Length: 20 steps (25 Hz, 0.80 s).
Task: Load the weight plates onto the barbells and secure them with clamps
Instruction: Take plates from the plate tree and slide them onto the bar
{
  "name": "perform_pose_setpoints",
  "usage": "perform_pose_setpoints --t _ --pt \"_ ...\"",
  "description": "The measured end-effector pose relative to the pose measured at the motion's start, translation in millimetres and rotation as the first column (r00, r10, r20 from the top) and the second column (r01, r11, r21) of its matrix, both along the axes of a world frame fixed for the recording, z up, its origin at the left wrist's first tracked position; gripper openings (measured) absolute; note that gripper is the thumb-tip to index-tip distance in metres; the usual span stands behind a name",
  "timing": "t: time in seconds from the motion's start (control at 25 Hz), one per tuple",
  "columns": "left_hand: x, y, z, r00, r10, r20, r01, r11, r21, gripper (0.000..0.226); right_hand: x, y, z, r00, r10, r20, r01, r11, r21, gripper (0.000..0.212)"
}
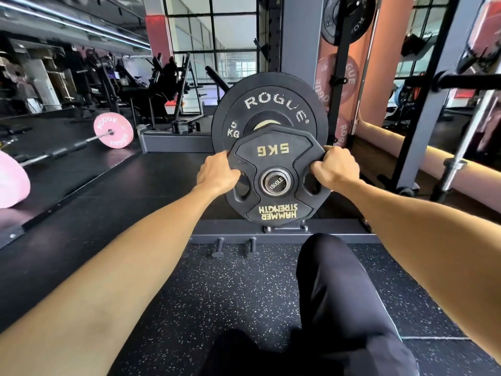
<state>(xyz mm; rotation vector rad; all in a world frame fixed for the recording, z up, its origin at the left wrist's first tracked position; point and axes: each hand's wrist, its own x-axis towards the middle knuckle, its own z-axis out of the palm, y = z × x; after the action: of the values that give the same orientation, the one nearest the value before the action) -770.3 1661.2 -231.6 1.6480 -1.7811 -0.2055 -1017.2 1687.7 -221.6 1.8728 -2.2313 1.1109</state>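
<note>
Gym flooring (230,289) of speckled rubber is lying beneath a rack (298,36). Both hands are grasping the 5 kg plate (273,175) through its side cut-outs: left hand (217,173), right hand (334,169). Its bore is sitting over the sleeve end (275,183), in front of a larger Rogue plate (271,104). Judged best practice: keeping the plate square, pushing evenly until both plates are touching. No clamp is showing.

Speckled rubber floor (230,294) (black) below tall windows (214,36).
</note>
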Motion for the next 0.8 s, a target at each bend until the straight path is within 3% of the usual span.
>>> perform_pose_setpoints --t 0.2,0.8 --pt "2.7 15.5 7.2 0.996 -0.017 0.084 0.019 1.0 -0.018 0.019 4.4 17.9 5.0 0.998 -0.04 -0.042 0.041 0.999 0.011 0.012" --pt "15.2 34.9 20.7 0.988 -0.039 0.149 0.035 0.999 0.031 0.005 -2.8 24.4 8.7 0.991 0.068 -0.116 -0.063 0.997 0.049 0.018"
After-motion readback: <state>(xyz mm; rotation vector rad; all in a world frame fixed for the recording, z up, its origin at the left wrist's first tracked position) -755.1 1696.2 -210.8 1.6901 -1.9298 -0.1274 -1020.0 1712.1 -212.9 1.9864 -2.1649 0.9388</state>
